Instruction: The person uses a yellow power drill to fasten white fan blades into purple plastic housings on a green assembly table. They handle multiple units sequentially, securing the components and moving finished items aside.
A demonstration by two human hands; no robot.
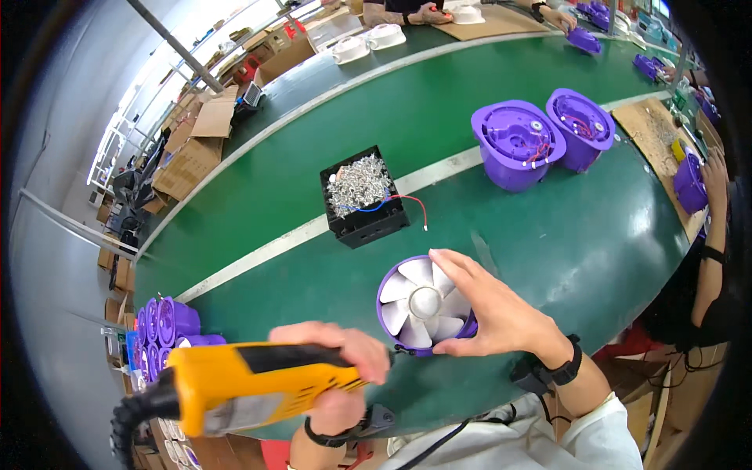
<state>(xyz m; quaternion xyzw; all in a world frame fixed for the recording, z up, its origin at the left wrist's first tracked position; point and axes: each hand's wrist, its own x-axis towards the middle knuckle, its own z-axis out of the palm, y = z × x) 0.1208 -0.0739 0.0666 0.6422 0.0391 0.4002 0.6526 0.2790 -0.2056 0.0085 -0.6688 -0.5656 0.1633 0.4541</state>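
In my left hand [345, 368], fingers wrapped round it, is a yellow and black electric screwdriver [235, 384], held almost level. A thick black cord leaves its rear end. Its tip points right, at the lower left rim of a fan [424, 302]; whether the tip touches cannot be made out. White blades and a round hub sit inside the fan's purple ring. My right hand [497, 313] grips the ring's right side, thumb below and fingers above. Beyond the fan, a black bin [368, 227] holds a heap of small silver screws, with a red and blue wire lying across it.
Two purple housings [513, 168] with wires inside stand at the right. More purple housings [176, 319] are stacked at the left edge. Co-workers' hands [714, 176] handle purple parts at right and far right. White parts [368, 43] and cardboard boxes [188, 164] lie beyond.
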